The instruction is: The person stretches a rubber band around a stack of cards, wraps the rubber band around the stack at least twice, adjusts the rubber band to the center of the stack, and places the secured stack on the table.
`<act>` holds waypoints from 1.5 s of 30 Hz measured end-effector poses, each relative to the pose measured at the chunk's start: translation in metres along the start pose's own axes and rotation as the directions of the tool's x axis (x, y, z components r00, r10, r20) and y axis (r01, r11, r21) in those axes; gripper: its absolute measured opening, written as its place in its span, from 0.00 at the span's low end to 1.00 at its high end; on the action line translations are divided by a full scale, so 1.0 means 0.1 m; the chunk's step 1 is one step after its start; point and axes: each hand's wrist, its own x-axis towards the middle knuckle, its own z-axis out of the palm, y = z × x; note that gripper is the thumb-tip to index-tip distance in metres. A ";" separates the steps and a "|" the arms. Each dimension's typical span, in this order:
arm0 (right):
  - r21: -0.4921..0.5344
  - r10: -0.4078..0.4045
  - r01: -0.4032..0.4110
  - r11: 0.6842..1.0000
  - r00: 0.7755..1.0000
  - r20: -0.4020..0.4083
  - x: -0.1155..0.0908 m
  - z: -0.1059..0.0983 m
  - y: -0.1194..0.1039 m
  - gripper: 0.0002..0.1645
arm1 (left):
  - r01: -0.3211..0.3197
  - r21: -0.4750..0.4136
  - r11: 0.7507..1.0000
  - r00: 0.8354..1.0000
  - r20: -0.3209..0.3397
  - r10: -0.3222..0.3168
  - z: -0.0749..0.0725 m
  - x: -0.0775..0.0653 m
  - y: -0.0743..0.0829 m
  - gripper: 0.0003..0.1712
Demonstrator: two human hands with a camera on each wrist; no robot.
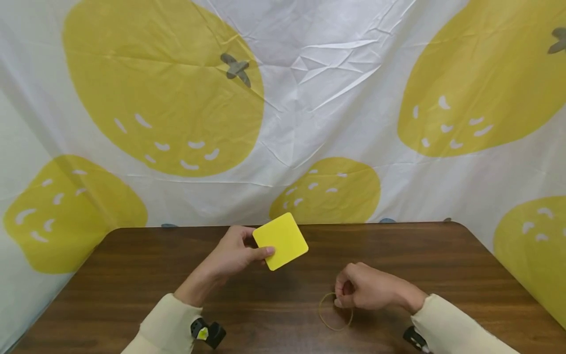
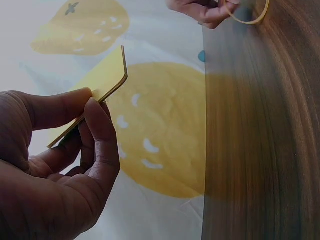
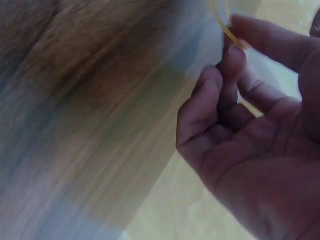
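Left hand (image 1: 239, 251) pinches a yellow square card (image 1: 285, 238); right hand (image 1: 369, 286) pinches a rubber band (image 1: 322, 322)

There are two hands (image 1: 234, 253) (image 1: 373, 287), one card (image 1: 285, 237), one rubber band (image 1: 335, 330) and one table (image 1: 407, 250).

On the head feed I'm seeing a dark brown, wood-grained counter (image 1: 269, 309) stretching before the patterned cloth (image 1: 283, 113), its straight far edge and rounded corners facing that cloth.
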 end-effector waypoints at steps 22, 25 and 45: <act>0.523 -0.208 0.516 0.678 0.818 -0.537 -0.04 -0.21 -0.08 0.16 | 0.009 0.001 1.000 0.999 -0.048 -0.009 -0.09 0.03 -0.08 0.12; 0.408 -0.138 0.481 0.776 0.761 -0.634 -0.03 -0.20 -0.12 0.15 | 0.016 -0.008 1.000 0.999 -0.041 -0.016 -0.10 0.03 -0.10 0.12; 0.057 -0.138 0.170 0.984 0.920 -0.367 -0.01 -0.29 -0.18 0.53 | 0.175 -0.250 0.952 0.964 0.238 -0.115 -0.05 0.06 -0.10 0.10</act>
